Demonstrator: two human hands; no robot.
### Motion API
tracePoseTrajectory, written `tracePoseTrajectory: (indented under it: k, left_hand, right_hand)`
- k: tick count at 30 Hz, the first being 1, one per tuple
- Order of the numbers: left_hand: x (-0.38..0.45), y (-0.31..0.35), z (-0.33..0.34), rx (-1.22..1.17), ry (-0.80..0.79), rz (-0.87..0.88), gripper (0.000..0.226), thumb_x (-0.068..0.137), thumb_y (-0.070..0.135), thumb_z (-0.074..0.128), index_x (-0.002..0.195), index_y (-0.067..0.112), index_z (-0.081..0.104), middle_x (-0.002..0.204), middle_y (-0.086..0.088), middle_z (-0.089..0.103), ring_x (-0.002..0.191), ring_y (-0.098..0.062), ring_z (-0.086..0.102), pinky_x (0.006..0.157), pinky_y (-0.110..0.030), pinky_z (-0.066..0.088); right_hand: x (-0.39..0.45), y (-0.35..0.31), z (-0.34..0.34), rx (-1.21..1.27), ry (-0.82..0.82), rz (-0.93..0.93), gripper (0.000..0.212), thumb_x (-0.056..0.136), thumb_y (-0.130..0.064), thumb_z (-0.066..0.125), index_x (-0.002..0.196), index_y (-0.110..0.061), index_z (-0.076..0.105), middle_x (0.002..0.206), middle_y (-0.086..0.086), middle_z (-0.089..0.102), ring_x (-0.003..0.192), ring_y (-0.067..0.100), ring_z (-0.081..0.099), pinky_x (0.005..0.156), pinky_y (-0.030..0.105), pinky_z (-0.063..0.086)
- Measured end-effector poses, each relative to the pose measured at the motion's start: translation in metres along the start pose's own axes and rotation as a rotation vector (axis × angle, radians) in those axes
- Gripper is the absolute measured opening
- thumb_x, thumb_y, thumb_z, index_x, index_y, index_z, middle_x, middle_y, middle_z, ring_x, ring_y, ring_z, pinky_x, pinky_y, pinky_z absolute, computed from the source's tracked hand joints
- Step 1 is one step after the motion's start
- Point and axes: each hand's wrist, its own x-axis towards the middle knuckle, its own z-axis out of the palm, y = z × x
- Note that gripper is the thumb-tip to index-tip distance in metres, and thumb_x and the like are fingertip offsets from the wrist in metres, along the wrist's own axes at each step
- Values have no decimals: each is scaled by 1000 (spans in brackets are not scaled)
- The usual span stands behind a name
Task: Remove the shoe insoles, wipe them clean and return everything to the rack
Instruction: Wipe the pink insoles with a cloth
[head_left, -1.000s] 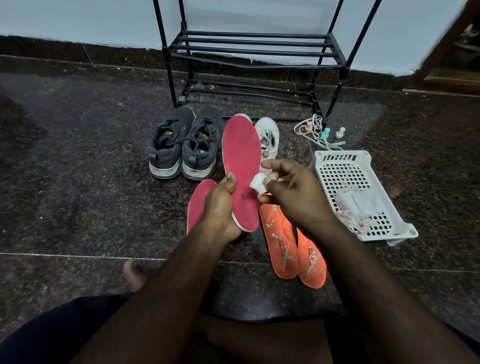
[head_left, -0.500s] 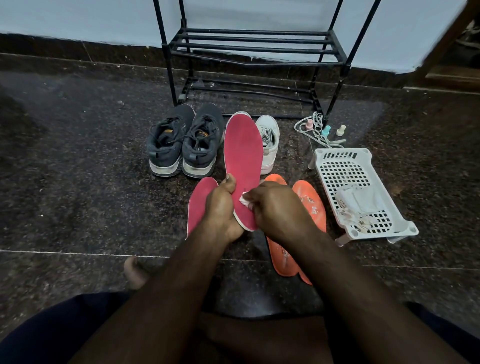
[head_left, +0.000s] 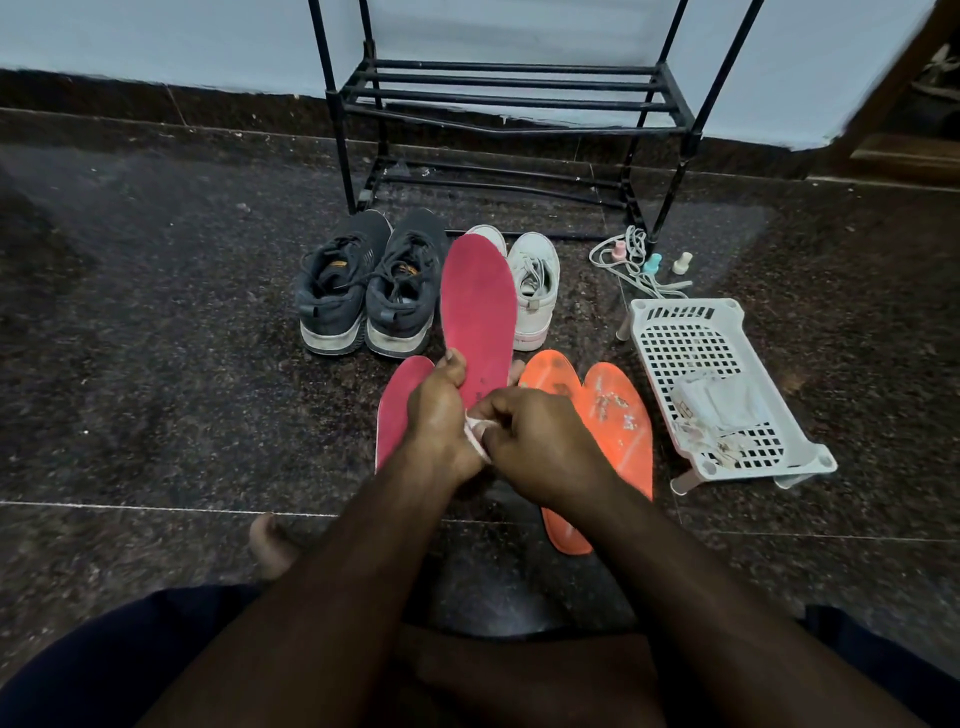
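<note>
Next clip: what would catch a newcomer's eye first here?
The pink insole held upright at centre: the left hand grips its lower end while the right hand pinches a white wipe against it. To the right, two orange insoles lie on the dark floor, beside a white basket.

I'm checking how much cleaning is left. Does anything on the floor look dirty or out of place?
Yes. The two orange insoles on the floor carry pale flecks and smears, so they look unwiped. The shoe rack holds nothing; both pairs of shoes stand on the floor before it.
</note>
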Motion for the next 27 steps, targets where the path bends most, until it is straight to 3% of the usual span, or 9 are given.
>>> tracePoseTrajectory:
  k: [3, 6, 9, 13, 17, 20, 23, 27]
  left_hand:
    - [3, 11, -2, -8, 21, 29, 48, 105, 50, 36, 126, 12, 57, 103, -19, 75, 94, -30, 74, 88, -46, 58]
    - [1, 6, 0, 11, 42, 20, 49, 105, 48, 38, 127, 9, 56, 107, -22, 74, 103, -35, 71, 87, -47, 58]
    - [-1, -7, -1, 67, 72, 7, 47, 104, 46, 42, 122, 7, 61, 93, -16, 73, 84, -26, 74, 74, -35, 60]
    - [0, -4, -1, 58, 48, -5, 50, 105, 46, 39, 124, 4, 58, 118, -25, 68, 96, -35, 71, 91, -48, 56]
    - [-1, 3, 2, 5, -44, 14, 42, 108, 40, 34, 134, 12, 50, 110, -27, 71, 81, -32, 75, 73, -52, 61]
    - [-5, 5, 4, 0, -63, 18, 47, 108, 37, 33, 138, 5, 49, 102, -28, 72, 79, -37, 74, 61, -49, 61]
    - [-9, 5, 4, 24, -92, 39, 46, 109, 32, 32, 134, -2, 51, 100, -28, 72, 83, -37, 74, 64, -43, 61]
    - [-9, 3, 2, 45, -132, 16, 40, 109, 28, 33, 114, 0, 62, 89, -17, 75, 75, -26, 74, 67, -34, 58]
  right_hand:
    - [-5, 3, -2, 39, -105, 12, 11, 83, -15, 67, 88, -22, 74, 78, -7, 72, 69, 6, 62, 70, 27, 50]
    - [-3, 4, 4, 20, 48, -52, 14, 83, -13, 65, 89, -21, 75, 83, -2, 72, 77, 11, 63, 73, 28, 47]
    - [6, 3, 12, -136, 178, -129, 21, 80, -15, 58, 90, -15, 76, 85, 7, 69, 83, 22, 61, 75, 31, 41]
    - [3, 4, 8, -175, 21, -74, 19, 84, -14, 58, 92, -18, 75, 89, 4, 72, 86, 22, 64, 76, 33, 46]
    - [0, 10, -10, 60, -109, 14, 15, 79, -12, 66, 85, -22, 75, 81, -5, 72, 77, 11, 66, 79, 36, 54]
    - [7, 13, -21, 289, 26, 59, 18, 72, -16, 67, 85, -28, 70, 72, -4, 68, 68, 17, 65, 76, 45, 57]
    - [13, 16, -31, 316, 194, 43, 19, 74, -12, 77, 88, -24, 72, 79, -9, 64, 62, 7, 58, 70, 32, 53]
    - [18, 21, -30, 72, 291, -112, 21, 80, -12, 76, 101, -15, 77, 102, -1, 67, 92, 8, 63, 87, 23, 50]
